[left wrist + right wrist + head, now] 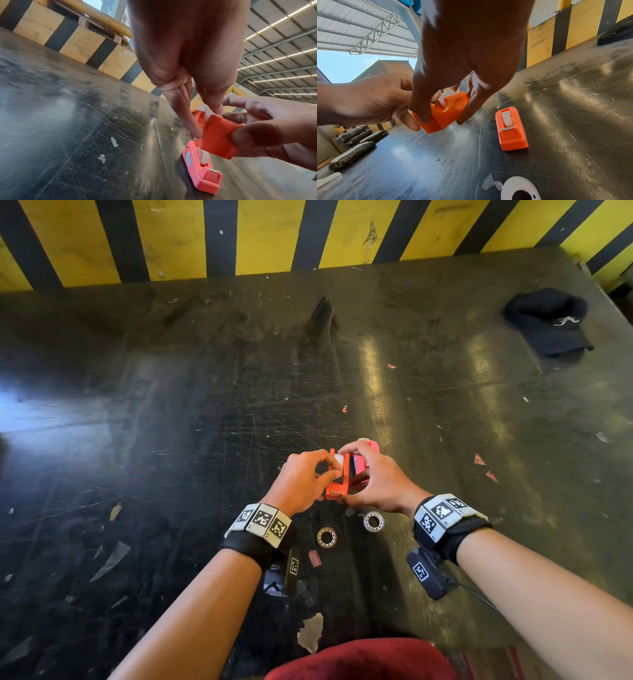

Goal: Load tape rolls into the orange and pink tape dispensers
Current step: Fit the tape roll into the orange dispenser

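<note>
Both hands hold the orange tape dispenser (337,484) just above the dark table. A white tape roll (447,94) sits in its slot. My left hand (329,471) pinches its left side with thumb and forefinger (197,133). From the right, my right hand (344,474) grips it between thumb (422,119) and fingers. The pink dispenser (200,171) lies on the table just beyond, loaded with a white roll, and is mostly hidden by my right hand in the head view. Two loose tape rolls (326,537) (373,521) lie near my wrists.
A black cap (551,320) lies at the far right of the scratched table (205,422). A yellow and black striped wall (239,234) closes the far edge. Paper and tape scraps are scattered about. Dark wrapped bundles (354,136) lie off to the left.
</note>
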The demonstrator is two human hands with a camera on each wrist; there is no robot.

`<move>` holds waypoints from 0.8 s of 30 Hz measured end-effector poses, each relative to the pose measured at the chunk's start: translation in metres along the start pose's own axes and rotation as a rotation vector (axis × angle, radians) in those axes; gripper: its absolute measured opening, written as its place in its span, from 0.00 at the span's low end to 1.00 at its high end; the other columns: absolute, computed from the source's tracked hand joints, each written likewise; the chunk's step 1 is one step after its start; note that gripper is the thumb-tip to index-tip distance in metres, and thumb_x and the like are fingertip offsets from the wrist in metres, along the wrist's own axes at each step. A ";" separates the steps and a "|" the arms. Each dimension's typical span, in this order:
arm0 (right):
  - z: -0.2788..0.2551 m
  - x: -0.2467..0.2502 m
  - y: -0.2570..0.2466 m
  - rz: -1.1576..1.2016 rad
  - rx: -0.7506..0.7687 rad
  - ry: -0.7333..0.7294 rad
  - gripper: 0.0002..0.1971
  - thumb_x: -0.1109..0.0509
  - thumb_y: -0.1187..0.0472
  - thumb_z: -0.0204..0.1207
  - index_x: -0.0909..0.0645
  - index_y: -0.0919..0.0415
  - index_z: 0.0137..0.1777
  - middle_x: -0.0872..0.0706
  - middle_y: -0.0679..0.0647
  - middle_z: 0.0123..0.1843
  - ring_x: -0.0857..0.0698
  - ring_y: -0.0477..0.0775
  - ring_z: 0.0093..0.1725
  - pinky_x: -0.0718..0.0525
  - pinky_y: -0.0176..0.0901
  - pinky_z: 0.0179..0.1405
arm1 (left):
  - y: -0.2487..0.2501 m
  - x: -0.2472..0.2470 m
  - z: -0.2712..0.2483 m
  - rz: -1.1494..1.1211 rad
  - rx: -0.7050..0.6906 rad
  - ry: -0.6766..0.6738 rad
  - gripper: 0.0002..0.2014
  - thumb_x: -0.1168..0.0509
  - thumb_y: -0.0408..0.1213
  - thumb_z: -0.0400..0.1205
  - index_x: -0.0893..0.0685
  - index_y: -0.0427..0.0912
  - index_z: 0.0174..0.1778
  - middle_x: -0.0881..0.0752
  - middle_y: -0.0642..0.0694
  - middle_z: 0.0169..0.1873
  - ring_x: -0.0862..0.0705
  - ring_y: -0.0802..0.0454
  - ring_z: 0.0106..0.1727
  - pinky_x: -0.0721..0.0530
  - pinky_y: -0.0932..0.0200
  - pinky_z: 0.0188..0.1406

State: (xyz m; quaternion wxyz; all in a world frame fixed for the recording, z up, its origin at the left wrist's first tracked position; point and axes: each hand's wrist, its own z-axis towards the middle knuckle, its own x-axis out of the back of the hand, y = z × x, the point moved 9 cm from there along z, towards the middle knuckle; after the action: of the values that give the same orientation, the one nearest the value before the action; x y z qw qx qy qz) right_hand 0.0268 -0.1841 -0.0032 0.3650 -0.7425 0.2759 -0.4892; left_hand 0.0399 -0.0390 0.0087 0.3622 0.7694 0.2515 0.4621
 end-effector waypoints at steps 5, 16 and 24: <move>-0.001 -0.003 0.006 0.017 -0.019 -0.013 0.42 0.10 0.53 0.56 0.26 0.36 0.68 0.16 0.52 0.65 0.10 0.57 0.60 0.06 0.56 0.57 | -0.001 -0.004 -0.002 0.006 0.018 -0.073 0.05 0.29 0.39 0.85 0.13 0.50 0.56 0.10 0.48 0.54 0.05 0.54 0.43 0.04 0.51 0.40; -0.001 -0.006 0.008 0.087 -0.021 -0.038 0.41 0.10 0.52 0.57 0.24 0.41 0.70 0.15 0.52 0.66 0.09 0.56 0.59 0.05 0.54 0.56 | 0.003 -0.009 -0.020 -0.119 -0.024 -0.215 0.02 0.25 0.32 0.82 0.11 0.43 0.48 0.16 0.48 0.71 0.07 0.55 0.53 0.04 0.49 0.46; -0.001 -0.009 0.004 0.197 -0.045 -0.081 0.41 0.08 0.50 0.57 0.22 0.43 0.71 0.14 0.52 0.68 0.06 0.54 0.56 0.05 0.58 0.57 | -0.002 -0.005 -0.025 -0.174 -0.012 -0.263 0.05 0.25 0.31 0.81 0.11 0.47 0.46 0.18 0.53 0.69 0.08 0.52 0.57 0.04 0.50 0.48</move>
State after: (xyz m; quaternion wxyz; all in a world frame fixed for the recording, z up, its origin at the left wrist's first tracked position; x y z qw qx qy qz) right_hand 0.0222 -0.1803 -0.0109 0.4052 -0.7389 0.3436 -0.4143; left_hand 0.0155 -0.0333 0.0121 0.4353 0.7964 0.2647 0.3259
